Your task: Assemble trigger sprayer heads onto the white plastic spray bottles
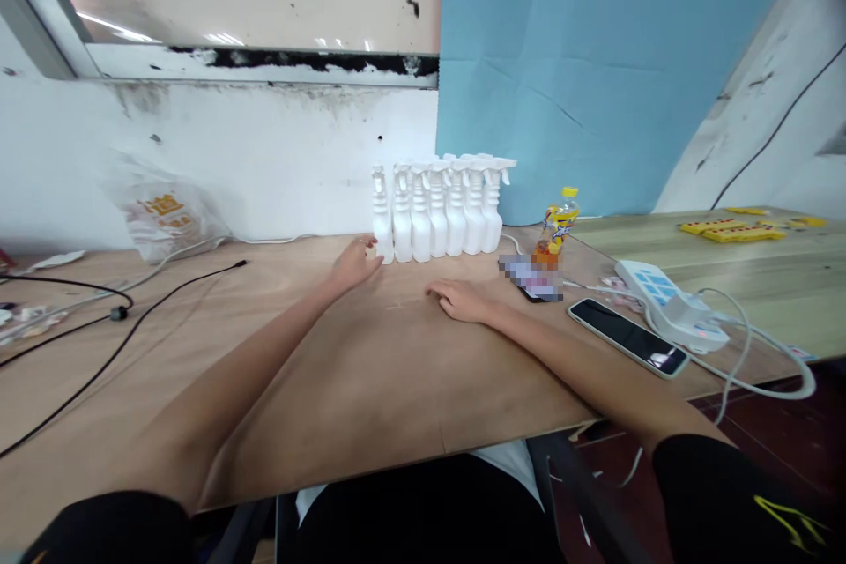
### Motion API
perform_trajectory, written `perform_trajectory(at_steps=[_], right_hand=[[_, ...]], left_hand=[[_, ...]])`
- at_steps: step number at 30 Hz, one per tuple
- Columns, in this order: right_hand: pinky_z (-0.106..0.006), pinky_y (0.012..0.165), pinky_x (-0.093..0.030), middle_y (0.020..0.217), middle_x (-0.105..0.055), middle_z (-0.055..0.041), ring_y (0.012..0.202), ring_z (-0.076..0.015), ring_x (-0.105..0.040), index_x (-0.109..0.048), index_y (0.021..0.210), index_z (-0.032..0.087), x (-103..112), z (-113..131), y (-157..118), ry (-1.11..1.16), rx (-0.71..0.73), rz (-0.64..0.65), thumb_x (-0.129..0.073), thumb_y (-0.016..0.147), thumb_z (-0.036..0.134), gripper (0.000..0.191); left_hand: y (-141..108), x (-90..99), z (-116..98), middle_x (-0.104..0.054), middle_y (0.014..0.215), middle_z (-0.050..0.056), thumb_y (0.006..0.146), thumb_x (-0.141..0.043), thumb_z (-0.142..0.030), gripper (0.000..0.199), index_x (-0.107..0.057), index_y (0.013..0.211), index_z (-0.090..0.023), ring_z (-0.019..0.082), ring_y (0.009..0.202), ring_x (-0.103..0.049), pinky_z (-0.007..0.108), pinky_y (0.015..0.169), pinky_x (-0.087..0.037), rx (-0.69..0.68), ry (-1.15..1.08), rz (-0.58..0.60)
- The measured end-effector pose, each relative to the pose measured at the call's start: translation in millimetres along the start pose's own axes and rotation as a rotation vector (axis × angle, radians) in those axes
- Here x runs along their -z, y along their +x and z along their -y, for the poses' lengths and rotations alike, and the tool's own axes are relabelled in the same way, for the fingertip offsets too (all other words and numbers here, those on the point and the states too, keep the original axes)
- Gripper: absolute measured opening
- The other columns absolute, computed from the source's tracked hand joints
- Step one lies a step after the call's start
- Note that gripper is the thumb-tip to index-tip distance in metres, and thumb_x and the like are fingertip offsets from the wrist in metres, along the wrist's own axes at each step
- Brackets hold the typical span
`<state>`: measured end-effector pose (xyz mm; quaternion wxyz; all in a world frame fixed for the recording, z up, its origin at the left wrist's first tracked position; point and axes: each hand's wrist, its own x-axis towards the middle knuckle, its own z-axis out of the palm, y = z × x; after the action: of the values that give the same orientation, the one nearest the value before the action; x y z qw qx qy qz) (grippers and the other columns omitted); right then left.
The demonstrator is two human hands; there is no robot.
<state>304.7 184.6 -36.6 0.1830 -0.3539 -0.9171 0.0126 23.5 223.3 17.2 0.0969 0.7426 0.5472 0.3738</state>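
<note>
Several white spray bottles (440, 210) stand in a tight group at the back of the wooden table (198, 370), against the wall. My left hand (353, 266) reaches to the leftmost bottle, fingers apart, with its fingertips at the bottle's base; I cannot tell whether they touch. Palm down on the tabletop lies my right hand (459, 300), in front of the bottles and holding nothing.
A small yellow-capped drink bottle (557, 227) stands right of the sprayers. A phone (627, 337) and a white power strip (667, 304) with cables lie at the right. Black cables (119, 313) and a plastic bag (162, 213) sit at the left.
</note>
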Motion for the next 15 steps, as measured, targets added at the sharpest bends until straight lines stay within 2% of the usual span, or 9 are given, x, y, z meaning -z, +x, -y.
perform_trajectory(at_steps=[2, 4, 6, 8, 11, 15], right_hand=[[-0.037, 0.089, -0.046, 0.117, -0.067, -0.0116, 0.102, -0.0247, -0.063, -0.063, 0.116, 0.015, -4, 0, 6, 0.001, -0.080, -0.037, -0.045, 0.083, 0.004, 0.039], [-0.036, 0.089, -0.046, 0.118, -0.066, -0.0118, 0.104, -0.0246, -0.063, -0.063, 0.116, 0.015, -6, 0, 6, 0.005, -0.094, -0.053, -0.046, 0.084, 0.005, 0.039], [-0.035, 0.090, -0.045, 0.118, -0.066, -0.0118, 0.105, -0.0243, -0.062, -0.063, 0.118, 0.015, -8, -1, 3, 0.022, -0.080, -0.064, -0.046, 0.084, 0.005, 0.039], [-0.034, 0.091, -0.045, 0.117, -0.065, -0.0116, 0.105, -0.0237, -0.061, -0.063, 0.118, 0.015, -8, -3, -1, 0.046, -0.066, -0.073, -0.046, 0.084, 0.004, 0.039], [-0.033, 0.088, -0.045, 0.113, -0.065, -0.0109, 0.100, -0.0224, -0.061, -0.065, 0.115, 0.014, -8, -6, -3, 0.090, -0.062, -0.091, -0.046, 0.082, 0.004, 0.040], [-0.029, 0.078, -0.045, 0.094, -0.065, -0.0050, 0.081, -0.0170, -0.058, -0.070, 0.103, 0.016, -6, -4, -2, 0.321, -0.044, -0.161, -0.048, 0.080, 0.007, 0.034]], left_hand=[[25, -17.5, 5, -0.050, 0.136, 0.020, 0.079, -0.068, -0.034, 0.062, -0.047, 0.132, -0.011, 0.027, 0.114, -0.057, 0.037, 0.096, -0.044, 0.088, -0.047, -0.099], [41, -34.2, 8, -0.046, 0.140, 0.025, 0.078, -0.071, -0.036, 0.073, -0.040, 0.137, -0.007, 0.028, 0.116, -0.055, 0.037, 0.096, -0.044, 0.169, -0.104, -0.164], [47, -47.0, 11, -0.052, 0.134, 0.024, 0.077, -0.072, -0.035, 0.072, -0.040, 0.135, -0.006, 0.026, 0.112, -0.058, 0.036, 0.095, -0.045, 0.225, -0.159, -0.195], [45, -52.9, 15, -0.060, 0.125, 0.020, 0.076, -0.071, -0.032, 0.062, -0.047, 0.128, -0.008, 0.026, 0.109, -0.060, 0.036, 0.094, -0.045, 0.266, -0.199, -0.224], [25, -46.0, 25, -0.064, 0.117, 0.017, 0.075, -0.066, -0.033, 0.050, -0.055, 0.118, -0.011, 0.030, 0.111, -0.059, 0.040, 0.097, -0.044, 0.311, -0.225, -0.296], [-20, -17.7, 41, -0.061, 0.125, 0.012, 0.078, -0.052, -0.034, 0.052, -0.049, 0.126, -0.015, 0.027, 0.116, -0.057, 0.036, 0.098, -0.045, 0.296, -0.294, -0.346]])
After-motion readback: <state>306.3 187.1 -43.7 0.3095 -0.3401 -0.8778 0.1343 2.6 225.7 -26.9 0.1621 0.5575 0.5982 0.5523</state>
